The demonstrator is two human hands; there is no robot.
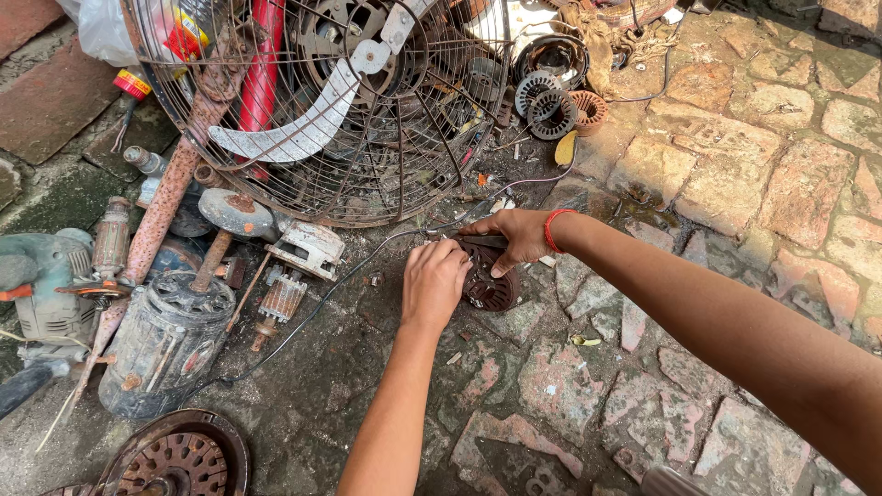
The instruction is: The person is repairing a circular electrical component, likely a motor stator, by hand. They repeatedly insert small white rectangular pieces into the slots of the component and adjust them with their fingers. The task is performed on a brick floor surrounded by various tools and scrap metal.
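A: What are the two hands on?

B: Both are on a dark round fan motor (490,287) with slotted vents, lying on the stone floor (717,174) just in front of the rusty fan cage (331,110). The left hand (434,283) lies over its left edge, fingers curled down onto it. The right hand (513,237), with a red band (552,230) on the wrist, comes in from the right and presses on the top of it, fingers (503,266) bent over the rim.

A: So both are grasping it?

B: Yes, both hands are closed on the motor, one on each side. I cannot tell whether it is lifted or resting flat.

A: What lies around it?

B: A thin cable (367,262) runs from the motor toward the lower left. Inside the cage there is a pale curved fan blade (303,124). To the left stands a grimy grey motor housing (165,344), and near it a small rusty rotor (280,298). A round ribbed cover (179,456) lies at the bottom left. Up by the cage's right side sit a few copper coil rings (556,106), well apart from the hands.
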